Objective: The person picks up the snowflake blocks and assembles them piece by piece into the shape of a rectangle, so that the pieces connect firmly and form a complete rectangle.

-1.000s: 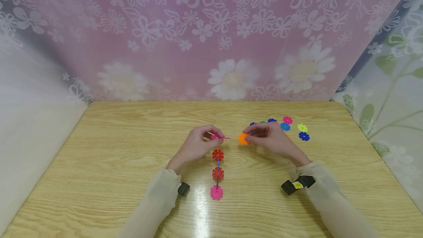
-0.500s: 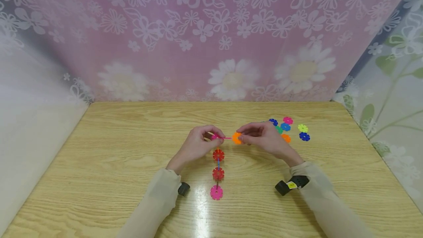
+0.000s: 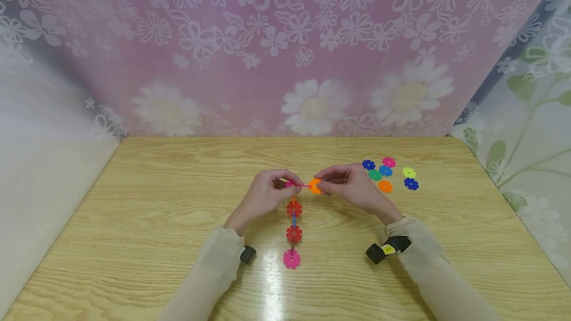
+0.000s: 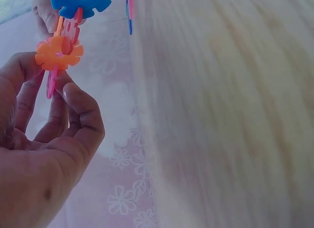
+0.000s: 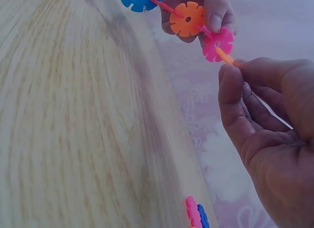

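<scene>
My left hand (image 3: 267,191) pinches the far end of a chain of slotted plastic snowflake discs, at its pink and orange pieces. Toward me the chain runs through a red disc (image 3: 294,208), an edge-on blue one, another red disc (image 3: 294,233), and a pink disc (image 3: 292,259) at the near end. Between thumb and fingers, my right hand (image 3: 357,187) pinches a loose orange snowflake disc (image 3: 314,186). In the right wrist view that orange disc (image 5: 225,57) meets the slotted rim of a pink disc (image 5: 218,44). Whether the slots are engaged I cannot tell.
Several loose snowflake discs lie right of my right hand, among them a green disc (image 3: 375,175), an orange disc (image 3: 385,186), a yellow disc (image 3: 408,172) and a pink disc (image 3: 389,162). The wooden table (image 3: 178,162) ends at a flowered curtain (image 3: 250,98).
My right hand has moved left with the orange disc, from a gap to meeting the edge-on pink disc. My left hand and the chain have barely moved.
</scene>
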{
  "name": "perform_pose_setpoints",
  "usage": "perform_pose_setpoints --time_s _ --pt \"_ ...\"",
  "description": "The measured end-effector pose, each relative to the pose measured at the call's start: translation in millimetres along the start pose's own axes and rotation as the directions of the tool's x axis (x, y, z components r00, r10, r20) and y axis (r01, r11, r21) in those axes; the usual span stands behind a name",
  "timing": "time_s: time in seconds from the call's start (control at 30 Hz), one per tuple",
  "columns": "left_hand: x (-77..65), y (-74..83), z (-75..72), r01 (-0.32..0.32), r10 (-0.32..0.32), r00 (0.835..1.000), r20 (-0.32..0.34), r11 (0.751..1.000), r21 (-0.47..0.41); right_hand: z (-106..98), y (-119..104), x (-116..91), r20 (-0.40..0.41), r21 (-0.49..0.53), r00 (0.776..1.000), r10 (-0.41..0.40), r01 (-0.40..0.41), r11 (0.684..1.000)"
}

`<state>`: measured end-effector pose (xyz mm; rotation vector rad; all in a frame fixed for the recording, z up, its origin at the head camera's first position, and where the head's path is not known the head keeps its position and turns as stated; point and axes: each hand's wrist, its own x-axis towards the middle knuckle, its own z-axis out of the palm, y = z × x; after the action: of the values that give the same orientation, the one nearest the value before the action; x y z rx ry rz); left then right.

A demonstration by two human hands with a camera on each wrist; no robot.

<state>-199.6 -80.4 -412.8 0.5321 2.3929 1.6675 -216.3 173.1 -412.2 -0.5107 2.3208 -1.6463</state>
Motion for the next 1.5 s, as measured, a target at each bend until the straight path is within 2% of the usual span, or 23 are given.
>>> perform_pose_setpoints --time_s 0.5,0.73,0.87,1.17,1.5 --pt "1.4 -4.3 -0.6 -0.011 0.011 1.0 -0.006 1.0 -0.009 4.1 -0.8 5.5 0.008 0.069 1.0 0.026 -0.027 0.997" --pt "1.2 -5.9 -0.2 -0.024 0.025 1.0 0.016 0.999 -0.037 5.5 2.1 7.5 0.007 0.081 0.999 0.037 -0.038 0.996" --pt "1.2 -5.3 -0.4 -0.022 0.022 1.0 0.016 0.999 -0.027 6.1 2.4 8.1 0.006 0.079 0.999 0.043 -0.044 0.996" --pt "2.9 -5.3 -0.1 -0.014 0.013 1.0 -0.014 1.0 -0.012 12.1 2.1 8.3 -0.029 0.152 0.999 0.029 -0.024 0.988" --pt "2.9 -5.0 -0.9 0.01 -0.01 1.0 -0.011 0.999 -0.053 16.1 3.2 9.2 -0.045 0.192 0.998 0.047 -0.037 0.981"
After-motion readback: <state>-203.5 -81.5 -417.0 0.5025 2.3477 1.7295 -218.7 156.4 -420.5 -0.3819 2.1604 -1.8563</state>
